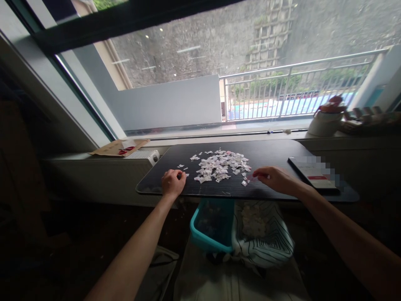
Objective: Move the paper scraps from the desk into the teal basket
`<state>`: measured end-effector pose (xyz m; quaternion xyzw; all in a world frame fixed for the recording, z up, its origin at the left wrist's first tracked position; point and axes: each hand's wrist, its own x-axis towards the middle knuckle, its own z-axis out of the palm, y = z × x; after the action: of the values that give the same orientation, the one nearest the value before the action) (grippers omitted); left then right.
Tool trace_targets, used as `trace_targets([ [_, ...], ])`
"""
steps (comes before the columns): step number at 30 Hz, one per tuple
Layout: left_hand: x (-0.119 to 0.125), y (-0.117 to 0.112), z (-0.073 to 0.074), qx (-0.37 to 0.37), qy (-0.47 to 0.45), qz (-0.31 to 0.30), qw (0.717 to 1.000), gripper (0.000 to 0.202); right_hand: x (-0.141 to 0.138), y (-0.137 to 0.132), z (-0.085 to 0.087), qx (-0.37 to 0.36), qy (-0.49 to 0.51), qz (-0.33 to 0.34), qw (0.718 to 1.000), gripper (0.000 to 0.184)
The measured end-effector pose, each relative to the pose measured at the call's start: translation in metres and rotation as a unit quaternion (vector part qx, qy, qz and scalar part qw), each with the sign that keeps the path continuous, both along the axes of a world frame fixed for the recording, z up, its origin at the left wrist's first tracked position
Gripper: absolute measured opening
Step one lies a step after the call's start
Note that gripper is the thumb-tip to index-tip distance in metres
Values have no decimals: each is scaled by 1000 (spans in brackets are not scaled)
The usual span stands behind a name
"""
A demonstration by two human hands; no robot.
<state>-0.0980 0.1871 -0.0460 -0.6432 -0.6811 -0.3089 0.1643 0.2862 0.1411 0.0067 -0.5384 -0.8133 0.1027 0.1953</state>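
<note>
A loose heap of small white pieces (pixel 219 165), like paper scraps or tiny packets, some with pinkish tints, lies on the dark table (pixel 272 152). My left hand (pixel 173 182) rests at the table's near left edge with its fingers curled in. A white scrap (pixel 187 174) shows beside its fingertips; whether they grip it is hidden. To the right of the heap, my right hand (pixel 272 179) has thumb and fingers pinched together. At their tips is a small pinkish see-through piece (pixel 250 177), just above a few scraps on the table.
Below the table edge stand a turquoise bin (pixel 196 230) and a striped-lined container (pixel 282 234) with pale bits inside. A tablet-like device (pixel 313 173) lies at the right. Red-handled scissors (pixel 127 150) lie on brown paper (pixel 106 149) at the left. A white pot (pixel 326 121) stands on the sill.
</note>
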Motion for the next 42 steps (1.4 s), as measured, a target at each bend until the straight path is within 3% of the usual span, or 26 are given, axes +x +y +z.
trace_targets([
  [10, 1, -1, 2, -5, -4, 1, 1000, 21, -25, -2, 6, 3, -7, 21, 1000, 29],
  [16, 1, -1, 0, -6, -6, 4, 1000, 21, -22, -9, 8, 27, -21, -9, 999, 30],
  [21, 2, -1, 1, -6, -9, 6, 1000, 21, -26, -17, 8, 10, -7, 15, 1000, 31],
  [26, 3, -2, 2, -8, -11, 2, 1000, 21, -28, -19, 8, 21, 0, -3, 1000, 32],
  [42, 1, 2, -3, 18, -43, -16, 999, 17, -56, 2, 3, -32, 31, 56, 997, 30],
])
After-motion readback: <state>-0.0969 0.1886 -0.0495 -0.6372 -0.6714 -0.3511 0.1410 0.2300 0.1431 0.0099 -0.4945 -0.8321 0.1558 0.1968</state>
